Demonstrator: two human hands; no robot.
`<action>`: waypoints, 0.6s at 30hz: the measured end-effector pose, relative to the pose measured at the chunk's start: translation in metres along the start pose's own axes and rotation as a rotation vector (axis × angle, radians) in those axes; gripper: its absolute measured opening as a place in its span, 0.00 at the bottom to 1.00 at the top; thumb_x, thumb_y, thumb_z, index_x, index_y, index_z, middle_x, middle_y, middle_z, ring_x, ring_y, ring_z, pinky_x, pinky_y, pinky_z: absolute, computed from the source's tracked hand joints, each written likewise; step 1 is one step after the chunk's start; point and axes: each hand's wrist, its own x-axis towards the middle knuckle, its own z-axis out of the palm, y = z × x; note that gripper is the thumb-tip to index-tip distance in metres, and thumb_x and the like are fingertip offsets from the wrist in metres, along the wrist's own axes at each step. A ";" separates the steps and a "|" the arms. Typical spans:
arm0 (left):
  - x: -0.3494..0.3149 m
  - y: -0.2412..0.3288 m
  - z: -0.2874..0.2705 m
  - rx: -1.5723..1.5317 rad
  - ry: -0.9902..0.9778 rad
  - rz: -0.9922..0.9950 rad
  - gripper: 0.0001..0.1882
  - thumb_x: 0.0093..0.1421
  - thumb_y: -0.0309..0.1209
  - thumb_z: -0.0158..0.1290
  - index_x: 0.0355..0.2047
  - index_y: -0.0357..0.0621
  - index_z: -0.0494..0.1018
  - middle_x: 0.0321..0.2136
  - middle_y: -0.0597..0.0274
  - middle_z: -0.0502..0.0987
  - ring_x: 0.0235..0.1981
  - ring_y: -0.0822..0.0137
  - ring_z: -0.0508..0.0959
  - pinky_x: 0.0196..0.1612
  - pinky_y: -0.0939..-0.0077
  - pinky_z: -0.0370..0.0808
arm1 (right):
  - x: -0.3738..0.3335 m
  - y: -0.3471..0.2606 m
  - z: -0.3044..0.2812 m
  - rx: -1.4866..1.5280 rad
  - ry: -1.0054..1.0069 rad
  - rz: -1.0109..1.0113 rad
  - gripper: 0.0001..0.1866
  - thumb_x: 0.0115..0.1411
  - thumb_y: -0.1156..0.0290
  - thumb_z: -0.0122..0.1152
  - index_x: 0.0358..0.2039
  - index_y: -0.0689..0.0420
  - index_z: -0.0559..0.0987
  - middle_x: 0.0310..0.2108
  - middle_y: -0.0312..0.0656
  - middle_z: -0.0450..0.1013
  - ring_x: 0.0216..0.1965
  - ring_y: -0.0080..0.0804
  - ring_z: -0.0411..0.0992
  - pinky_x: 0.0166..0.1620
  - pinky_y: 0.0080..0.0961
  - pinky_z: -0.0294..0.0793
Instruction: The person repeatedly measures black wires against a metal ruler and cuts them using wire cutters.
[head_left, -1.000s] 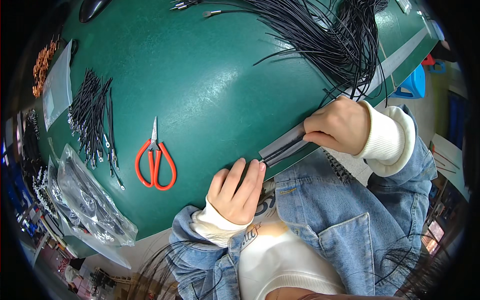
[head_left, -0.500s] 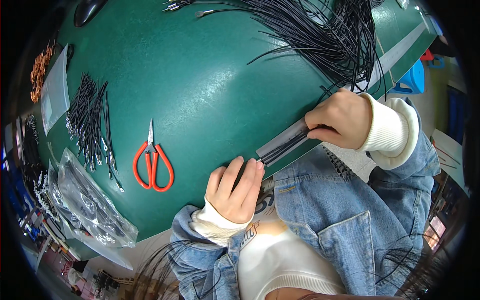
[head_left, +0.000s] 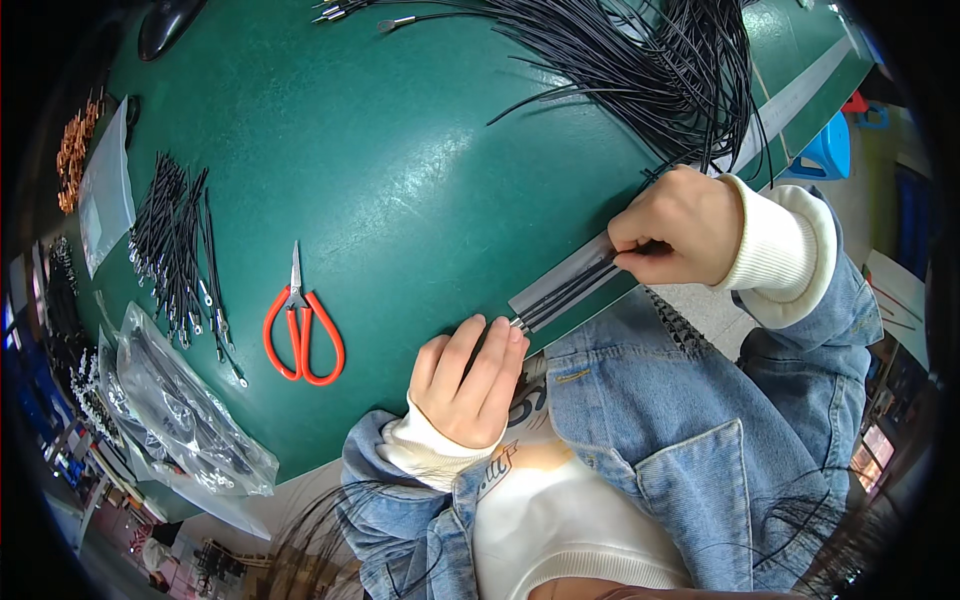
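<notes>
Clock positions are taken from the centre of the view.

Item: black cables (head_left: 572, 290), a few thin strands side by side at 3 o'clock, lying along a flat grey strip (head_left: 795, 100) that follows the table edge, with bright metal at their near end.
Item: left hand (head_left: 465, 380), at 6 o'clock, fingers extended, slightly bent and little spread; fingertips touch the metal end of the cables. The thumb is hidden, so whether it grips them cannot be told.
Item: right hand (head_left: 678, 225), between 2 and 3 o'clock, fingers curled almost fully closed, thumb and forefinger pinching the same cables.
Item: large loose bundle of long black cables (head_left: 650, 85), at 1 o'clock, its lower end near the right hand.
Item: scissors (head_left: 303, 335), red-handled, blades toward 12, at 9 o'clock, handles apart.
Item: pile of short black leads (head_left: 172, 240) with silvery ends, between 9 and 10.
Item: clear plastic bag (head_left: 190, 405) with dark contents, at 8.
Item: copper-coloured pieces (head_left: 75, 150), near 10.
Item: glossy dark object (head_left: 168, 25), between 10 and 11.
Support: green table (head_left: 400, 260).
</notes>
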 end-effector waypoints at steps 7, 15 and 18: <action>-0.001 -0.001 0.003 -0.008 0.014 0.036 0.14 0.43 0.20 0.63 0.33 0.36 0.76 0.36 0.59 0.78 0.36 0.58 0.76 0.32 0.70 0.71 | 0.000 0.002 0.002 -0.028 0.007 0.004 0.08 0.48 0.73 0.58 0.16 0.61 0.71 0.12 0.43 0.67 0.16 0.40 0.69 0.21 0.30 0.67; 0.004 0.000 0.002 -0.014 -0.025 0.047 0.12 0.43 0.19 0.61 0.31 0.34 0.76 0.34 0.57 0.77 0.34 0.59 0.77 0.31 0.71 0.71 | -0.002 0.002 -0.001 -0.045 -0.026 -0.029 0.09 0.52 0.70 0.59 0.19 0.59 0.73 0.14 0.43 0.69 0.16 0.40 0.70 0.21 0.29 0.68; 0.006 0.000 0.002 -0.002 -0.033 0.065 0.11 0.43 0.19 0.60 0.30 0.33 0.76 0.32 0.56 0.77 0.34 0.59 0.77 0.31 0.71 0.71 | -0.005 -0.003 -0.003 0.038 -0.035 0.034 0.11 0.55 0.65 0.60 0.22 0.58 0.74 0.15 0.42 0.71 0.17 0.40 0.70 0.22 0.30 0.69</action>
